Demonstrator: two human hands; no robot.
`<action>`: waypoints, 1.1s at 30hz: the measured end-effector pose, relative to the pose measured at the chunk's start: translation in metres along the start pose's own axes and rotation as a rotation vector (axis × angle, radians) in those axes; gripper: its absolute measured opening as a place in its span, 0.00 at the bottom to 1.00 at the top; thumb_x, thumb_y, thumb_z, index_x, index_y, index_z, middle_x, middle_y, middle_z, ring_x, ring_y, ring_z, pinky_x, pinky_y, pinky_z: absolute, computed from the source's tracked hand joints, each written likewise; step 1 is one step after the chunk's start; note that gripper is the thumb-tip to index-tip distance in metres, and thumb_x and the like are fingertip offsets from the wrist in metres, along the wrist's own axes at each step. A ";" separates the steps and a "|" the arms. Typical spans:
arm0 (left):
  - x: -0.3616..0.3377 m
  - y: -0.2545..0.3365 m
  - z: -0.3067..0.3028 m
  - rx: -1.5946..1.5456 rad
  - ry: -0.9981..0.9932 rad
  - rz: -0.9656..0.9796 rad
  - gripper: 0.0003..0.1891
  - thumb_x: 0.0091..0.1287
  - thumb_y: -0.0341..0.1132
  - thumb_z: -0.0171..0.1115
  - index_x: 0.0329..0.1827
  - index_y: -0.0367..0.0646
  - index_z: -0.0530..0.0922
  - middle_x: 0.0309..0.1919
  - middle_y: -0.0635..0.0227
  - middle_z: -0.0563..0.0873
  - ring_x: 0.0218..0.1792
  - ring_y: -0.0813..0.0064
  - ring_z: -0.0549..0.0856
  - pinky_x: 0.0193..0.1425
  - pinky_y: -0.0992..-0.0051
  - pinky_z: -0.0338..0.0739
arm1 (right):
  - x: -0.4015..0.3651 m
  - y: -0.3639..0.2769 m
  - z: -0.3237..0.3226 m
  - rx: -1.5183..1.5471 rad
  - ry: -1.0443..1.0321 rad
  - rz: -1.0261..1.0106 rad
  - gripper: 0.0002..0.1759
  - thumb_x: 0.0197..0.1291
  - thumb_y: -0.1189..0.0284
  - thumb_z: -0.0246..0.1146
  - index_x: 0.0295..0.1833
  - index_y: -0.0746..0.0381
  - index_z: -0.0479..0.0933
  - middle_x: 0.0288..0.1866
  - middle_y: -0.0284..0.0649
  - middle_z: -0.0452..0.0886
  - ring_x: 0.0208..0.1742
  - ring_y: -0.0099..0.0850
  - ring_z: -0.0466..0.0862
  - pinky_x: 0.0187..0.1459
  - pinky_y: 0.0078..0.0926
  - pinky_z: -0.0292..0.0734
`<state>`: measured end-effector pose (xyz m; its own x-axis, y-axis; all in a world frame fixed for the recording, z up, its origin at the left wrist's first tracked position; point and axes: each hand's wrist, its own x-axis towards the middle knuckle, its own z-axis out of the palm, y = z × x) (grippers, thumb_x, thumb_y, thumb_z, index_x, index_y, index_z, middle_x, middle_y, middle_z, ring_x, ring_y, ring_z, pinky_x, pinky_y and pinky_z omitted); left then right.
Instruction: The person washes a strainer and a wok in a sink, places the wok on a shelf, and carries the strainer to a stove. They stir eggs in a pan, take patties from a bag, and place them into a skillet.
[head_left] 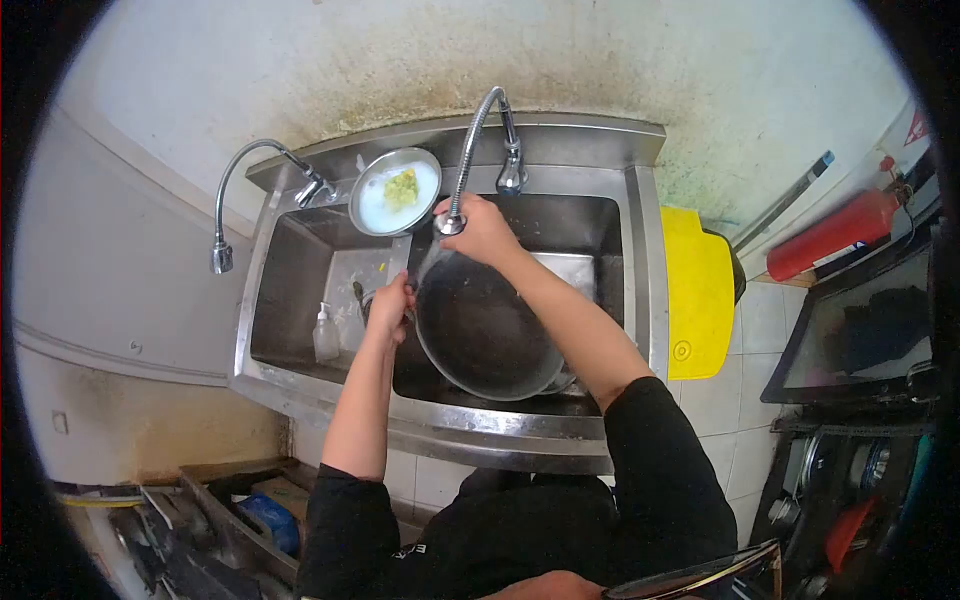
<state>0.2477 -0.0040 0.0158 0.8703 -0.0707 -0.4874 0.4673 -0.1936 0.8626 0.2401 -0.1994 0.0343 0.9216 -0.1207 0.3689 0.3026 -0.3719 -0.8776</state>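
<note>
My left hand [392, 308] is closed around the handle at the left side of a dark wok [488, 330]. The wok rests tilted in the right basin of a steel double sink [500, 428]. With my right hand [482, 232] I grip the nozzle of a flexible-neck faucet [478, 130] above the wok's far left rim. A metal bowl [360, 207] of whitish, soapy-looking water sits on the back ledge near the divider. In it lies a yellow-green sponge or scrubber [401, 188].
A clear pump bottle [325, 333] stands in the left basin. A second faucet [222, 256] curves out over the sink's left side. To the right are a yellow board or lid [698, 295] and a red fire extinguisher [835, 235]. A crate [240, 520] sits low at left.
</note>
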 end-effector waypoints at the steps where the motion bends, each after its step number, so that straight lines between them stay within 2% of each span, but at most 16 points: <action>1: -0.001 0.001 -0.003 -0.130 -0.008 -0.068 0.16 0.63 0.45 0.53 0.21 0.46 0.71 0.14 0.74 0.71 0.17 0.81 0.69 0.23 0.78 0.61 | -0.001 0.005 0.001 -0.077 0.051 -0.039 0.25 0.28 0.76 0.72 0.40 0.61 0.77 0.34 0.37 0.77 0.33 0.26 0.78 0.37 0.22 0.74; 3: -0.002 0.002 -0.011 -0.193 -0.028 -0.089 0.15 0.63 0.45 0.53 0.20 0.49 0.69 0.13 0.76 0.68 0.16 0.82 0.67 0.23 0.79 0.61 | -0.002 0.009 -0.001 -0.152 0.100 -0.082 0.24 0.27 0.75 0.72 0.39 0.61 0.77 0.33 0.37 0.77 0.33 0.27 0.78 0.37 0.23 0.74; 6: -0.007 0.004 -0.020 -0.238 -0.096 -0.120 0.15 0.63 0.45 0.53 0.21 0.49 0.69 0.13 0.77 0.69 0.15 0.82 0.67 0.22 0.80 0.60 | -0.011 0.005 -0.010 -0.096 0.011 -0.019 0.24 0.28 0.76 0.71 0.39 0.61 0.77 0.33 0.37 0.77 0.34 0.30 0.78 0.39 0.25 0.74; 9: -0.017 0.017 -0.011 -0.221 -0.086 -0.052 0.14 0.64 0.43 0.54 0.20 0.51 0.68 0.14 0.80 0.67 0.16 0.84 0.66 0.21 0.83 0.60 | -0.015 -0.005 -0.021 -0.088 -0.081 0.045 0.24 0.27 0.75 0.73 0.38 0.60 0.77 0.33 0.35 0.77 0.34 0.25 0.77 0.39 0.22 0.73; 10: -0.017 0.018 -0.008 -0.151 -0.131 0.035 0.15 0.63 0.43 0.55 0.19 0.50 0.68 0.14 0.80 0.67 0.16 0.85 0.65 0.21 0.82 0.59 | -0.017 -0.022 -0.026 0.079 -0.176 0.051 0.24 0.29 0.76 0.73 0.39 0.62 0.76 0.33 0.33 0.77 0.35 0.22 0.76 0.39 0.21 0.74; 13: -0.022 0.022 0.014 -0.016 -0.194 0.192 0.17 0.61 0.42 0.57 0.16 0.47 0.69 0.13 0.79 0.68 0.16 0.85 0.64 0.20 0.81 0.58 | -0.012 -0.050 -0.039 0.215 -0.238 0.157 0.23 0.31 0.78 0.73 0.40 0.64 0.76 0.33 0.32 0.77 0.35 0.22 0.76 0.39 0.21 0.74; 17: -0.031 0.020 0.043 0.273 -0.323 0.409 0.17 0.55 0.37 0.63 0.12 0.42 0.70 0.12 0.77 0.68 0.16 0.86 0.63 0.21 0.78 0.59 | -0.001 -0.064 -0.064 0.010 -0.181 0.198 0.23 0.31 0.79 0.72 0.39 0.65 0.75 0.31 0.33 0.77 0.34 0.21 0.76 0.38 0.21 0.74; 18: -0.043 0.030 0.046 0.490 -0.286 0.516 0.13 0.49 0.31 0.63 0.12 0.39 0.68 0.11 0.73 0.69 0.14 0.79 0.66 0.23 0.73 0.63 | 0.000 -0.077 -0.071 -0.080 -0.215 0.176 0.22 0.32 0.78 0.72 0.38 0.64 0.76 0.31 0.34 0.77 0.33 0.21 0.77 0.37 0.21 0.74; 19: -0.043 0.029 0.047 0.491 -0.288 0.523 0.13 0.49 0.31 0.63 0.12 0.39 0.68 0.11 0.73 0.69 0.14 0.79 0.66 0.23 0.73 0.63 | 0.001 -0.086 -0.076 -0.083 -0.209 0.173 0.22 0.32 0.78 0.72 0.38 0.64 0.76 0.31 0.34 0.77 0.33 0.21 0.77 0.37 0.21 0.74; 21: -0.042 0.025 0.050 0.656 -0.356 1.180 0.10 0.44 0.26 0.60 0.12 0.37 0.67 0.10 0.68 0.69 0.16 0.66 0.70 0.26 0.68 0.65 | 0.002 -0.099 -0.082 -0.005 -0.299 0.159 0.21 0.33 0.77 0.72 0.38 0.64 0.76 0.31 0.34 0.77 0.32 0.21 0.77 0.36 0.21 0.74; 22: -0.051 0.033 0.049 0.767 -0.422 1.347 0.08 0.37 0.25 0.59 0.12 0.40 0.66 0.14 0.68 0.72 0.23 0.61 0.73 0.31 0.67 0.67 | 0.005 -0.102 -0.086 0.048 -0.346 0.183 0.20 0.34 0.76 0.72 0.38 0.64 0.75 0.32 0.35 0.78 0.33 0.21 0.77 0.36 0.21 0.74; 23: -0.061 0.042 0.046 0.770 -0.430 1.353 0.08 0.37 0.25 0.59 0.12 0.40 0.66 0.14 0.68 0.72 0.23 0.61 0.73 0.31 0.67 0.67 | 0.006 -0.100 -0.086 0.049 -0.337 0.183 0.20 0.34 0.76 0.72 0.38 0.64 0.75 0.32 0.35 0.78 0.33 0.21 0.77 0.36 0.21 0.74; 25: -0.074 0.052 0.040 0.900 -0.557 1.764 0.08 0.36 0.28 0.59 0.13 0.43 0.67 0.18 0.71 0.73 0.27 0.68 0.74 0.34 0.69 0.68 | 0.008 -0.091 -0.080 0.060 -0.378 0.191 0.20 0.34 0.75 0.72 0.38 0.65 0.75 0.32 0.35 0.78 0.33 0.21 0.77 0.36 0.21 0.74; 27: -0.079 0.046 0.026 1.007 -0.619 1.818 0.07 0.35 0.32 0.59 0.14 0.45 0.68 0.21 0.73 0.75 0.30 0.72 0.74 0.38 0.70 0.68 | 0.008 -0.081 -0.066 0.072 -0.350 0.159 0.21 0.35 0.74 0.72 0.39 0.65 0.76 0.31 0.36 0.79 0.33 0.22 0.77 0.36 0.22 0.74; 29: -0.087 0.045 0.016 1.010 -0.630 2.039 0.06 0.36 0.33 0.58 0.15 0.47 0.69 0.20 0.75 0.74 0.30 0.73 0.73 0.39 0.71 0.69 | 0.007 -0.074 -0.055 -0.068 -0.272 0.112 0.21 0.34 0.74 0.72 0.39 0.65 0.76 0.31 0.36 0.79 0.32 0.22 0.77 0.36 0.22 0.74; 33: -0.080 0.040 -0.015 1.130 -0.543 2.091 0.06 0.35 0.33 0.59 0.15 0.47 0.69 0.20 0.76 0.74 0.29 0.74 0.73 0.39 0.72 0.70 | 0.001 -0.067 -0.055 -0.062 -0.211 0.058 0.20 0.34 0.74 0.73 0.38 0.65 0.77 0.31 0.37 0.79 0.32 0.22 0.78 0.35 0.22 0.74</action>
<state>0.1992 0.0084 0.0911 -0.2911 -0.8716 0.3944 -0.9510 0.2188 -0.2183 0.2070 -0.2254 0.1103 0.9694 0.0496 0.2405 0.2383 -0.4266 -0.8725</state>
